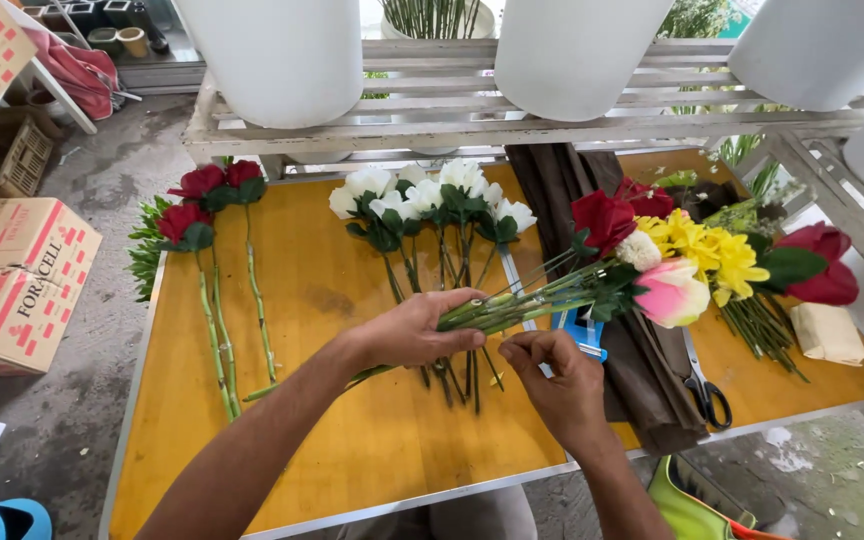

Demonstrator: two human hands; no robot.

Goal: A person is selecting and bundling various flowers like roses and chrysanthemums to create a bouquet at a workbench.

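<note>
Head camera, looking down on a yellow worktable: a person's left hand is closed around the stems of a mixed bouquet, gripping them at about mid-length above the table's centre. The bunch lies nearly level, its long axis running from lower left to upper right; the cut stem ends point toward the person's left, and the blooms, a red rose, a pink bud, a white flower and yellow blossoms, point right, over a strip of brown wrapping paper. The right hand sits just below the stems with fingertips pinched together at them; whether anything is held in that pinch cannot be told.

On the table beyond the hands lies a row of white roses, heads away from the person, stems toward them. Well to the left lie three red roses on long green stems, also heads away. A pair of black-handled scissors rests on the paper near the right edge, and a further bunch of yellow and red flowers lies behind it. White buckets stand on a slatted rack at the back.
</note>
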